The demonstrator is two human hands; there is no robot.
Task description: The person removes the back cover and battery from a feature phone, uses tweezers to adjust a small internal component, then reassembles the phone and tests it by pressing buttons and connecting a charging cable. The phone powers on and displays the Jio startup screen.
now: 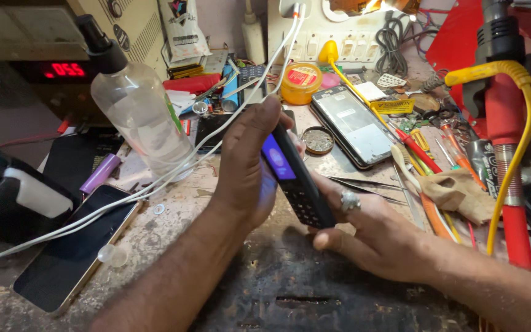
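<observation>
Keypad phone point(293, 178) sits at the centre of the frame, tilted on edge between both hands, its small screen lit blue-violet and its keys facing right. The left hand point(244, 166) is closed around the phone's upper half from behind, with the thumb over the top edge. The right hand point(364, 230), with a ring on one finger, cups the lower end from below, fingers curled under the body.

By the look of it, the step in hand is a check of the powered phone: it is raised clear of the worktop point(290, 289) and turned so the screen and keys can be read. A next move would call for a steady left-hand hold while a right thumb or finger reaches the keys, without letting the lower end slip.

A smartphone point(72, 255) lies at lower left, with white cables point(173, 172) running across it. A clear spray bottle point(136, 114) stands just behind the cables. Another phone point(351, 126) lies face up at upper centre-right, near a small round tin point(318, 140) and an orange jar point(301, 83). Tweezers point(370, 183) and screwdrivers point(425, 154) lie at right, close to the right hand.
</observation>
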